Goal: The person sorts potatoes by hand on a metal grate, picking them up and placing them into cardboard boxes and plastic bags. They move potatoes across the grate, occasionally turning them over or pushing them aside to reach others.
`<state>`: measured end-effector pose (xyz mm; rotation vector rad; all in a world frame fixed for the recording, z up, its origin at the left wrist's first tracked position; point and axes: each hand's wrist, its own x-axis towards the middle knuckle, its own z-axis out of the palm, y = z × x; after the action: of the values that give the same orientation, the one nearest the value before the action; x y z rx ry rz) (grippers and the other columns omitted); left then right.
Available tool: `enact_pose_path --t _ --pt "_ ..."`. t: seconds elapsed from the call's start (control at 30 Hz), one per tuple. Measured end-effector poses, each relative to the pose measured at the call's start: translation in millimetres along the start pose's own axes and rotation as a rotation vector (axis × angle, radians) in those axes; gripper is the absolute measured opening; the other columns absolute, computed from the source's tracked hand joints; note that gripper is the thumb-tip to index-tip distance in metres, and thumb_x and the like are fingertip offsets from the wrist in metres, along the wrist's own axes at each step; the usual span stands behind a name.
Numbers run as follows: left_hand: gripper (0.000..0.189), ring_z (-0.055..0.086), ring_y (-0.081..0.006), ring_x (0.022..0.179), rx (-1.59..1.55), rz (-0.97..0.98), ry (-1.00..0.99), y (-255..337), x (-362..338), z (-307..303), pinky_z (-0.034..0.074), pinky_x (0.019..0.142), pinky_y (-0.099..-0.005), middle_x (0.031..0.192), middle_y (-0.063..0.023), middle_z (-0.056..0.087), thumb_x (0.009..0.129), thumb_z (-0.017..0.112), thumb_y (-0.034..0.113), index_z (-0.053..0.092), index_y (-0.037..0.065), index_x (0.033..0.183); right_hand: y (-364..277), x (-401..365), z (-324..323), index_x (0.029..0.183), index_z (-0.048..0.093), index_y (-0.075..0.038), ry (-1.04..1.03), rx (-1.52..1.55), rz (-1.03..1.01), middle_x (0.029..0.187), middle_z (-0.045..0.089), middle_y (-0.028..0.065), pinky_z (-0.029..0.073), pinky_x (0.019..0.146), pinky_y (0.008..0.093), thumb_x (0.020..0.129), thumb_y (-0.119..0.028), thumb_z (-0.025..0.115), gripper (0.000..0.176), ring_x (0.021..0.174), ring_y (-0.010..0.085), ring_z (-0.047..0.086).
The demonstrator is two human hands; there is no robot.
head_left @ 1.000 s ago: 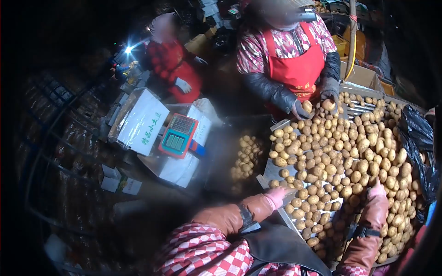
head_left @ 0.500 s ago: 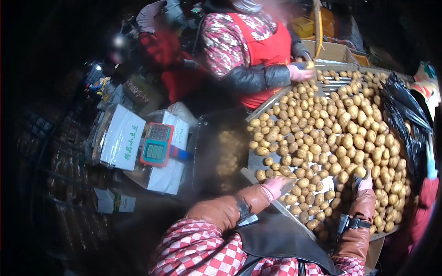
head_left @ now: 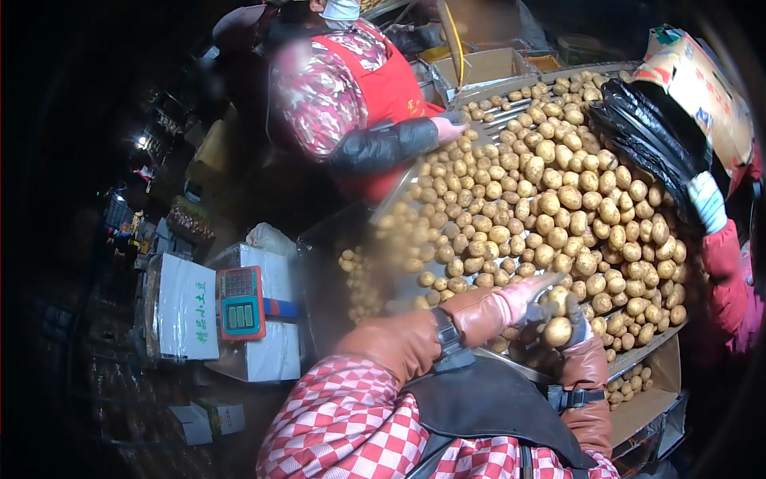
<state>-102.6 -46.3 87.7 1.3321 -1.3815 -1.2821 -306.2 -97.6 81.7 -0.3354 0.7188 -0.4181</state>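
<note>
A broad heap of potatoes [head_left: 550,199] covers the slanted metal sorting table in front of me. My left hand [head_left: 523,297], in a pink and grey glove, reaches across the near edge with fingers stretched out flat, tips beside the potatoes at my other hand. At the right, my gloved right hand [head_left: 576,329] is curled around a potato [head_left: 557,332], with another potato [head_left: 557,298] just above it. The two hands are close together over the near side of the heap. Brown sleeve covers reach to both wrists.
Across the table a person in a red apron [head_left: 391,84] has a gloved hand at the potatoes. Another person's gloved hand [head_left: 707,201] holds a black plastic bag [head_left: 638,132] at the right. A scale [head_left: 242,303] sits by white boxes [head_left: 187,307]; potatoes fill a carton [head_left: 650,399] below.
My left hand has moved right, over the potatoes, and my right hand has come in toward it with a potato. The view has shifted; the person opposite has lowered a hand onto the heap.
</note>
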Motion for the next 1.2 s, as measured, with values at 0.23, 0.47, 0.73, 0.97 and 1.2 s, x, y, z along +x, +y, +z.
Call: enact_pose_path --t 0.23,0.47,0.73,0.97,1.2 --pt "0.047 0.068 -0.0279 0.100 0.162 -0.117 0.003 15 -6 -1 0.054 0.089 -0.0391 0.106 -0.0124 0.070 0.082 0.077 0.031 0.061 0.009 0.121 8 7 43 0.134 0.052 -0.011 -0.087 0.025 -0.008 0.105 0.065 0.0139 0.057 0.063 0.0416 0.095 -0.050 0.060 0.056 0.078 0.0274 0.064" --pt "0.033 0.070 -0.0328 0.093 0.417 -0.243 0.102 0 -25 -29 0.055 0.083 -0.0417 0.099 -0.0168 0.071 0.093 0.058 0.030 0.062 0.019 0.124 18 8 60 0.137 0.050 -0.013 -0.098 0.060 -0.043 0.111 0.063 0.0159 0.058 0.064 0.0420 0.095 -0.047 0.060 0.056 0.082 0.0277 0.064" --pt "0.030 0.064 -0.0136 0.087 -0.635 -0.155 0.086 32 -45 -40 0.055 0.075 -0.0269 0.104 -0.0082 0.067 0.099 0.047 0.009 0.061 0.001 0.124 32 -11 59 0.142 0.046 -0.015 -0.160 0.238 -0.148 0.117 0.061 0.0181 0.059 0.066 0.0424 0.095 -0.043 0.061 0.056 0.087 0.0281 0.064" --pt "0.065 0.043 -0.0347 0.135 1.117 -0.383 0.590 -96 -42 -131 0.036 0.110 -0.0520 0.143 -0.0179 0.049 0.088 0.062 0.052 0.049 0.020 0.143 30 -37 20 0.152 0.034 -0.024 -0.230 0.423 -0.358 0.140 0.049 0.0203 0.060 0.076 0.0485 0.091 -0.026 0.064 0.067 0.108 0.0354 0.062" --pt "0.097 0.016 -0.0440 0.148 0.924 -0.533 0.513 -84 -44 -66 0.020 0.120 -0.0518 0.161 -0.0270 0.015 0.082 0.069 0.054 0.020 0.021 0.158 33 -66 3 0.152 0.033 -0.016 -0.062 0.452 -0.519 0.140 0.050 0.0195 0.057 0.090 0.0520 0.087 -0.010 0.065 0.072 0.119 0.0365 0.057"
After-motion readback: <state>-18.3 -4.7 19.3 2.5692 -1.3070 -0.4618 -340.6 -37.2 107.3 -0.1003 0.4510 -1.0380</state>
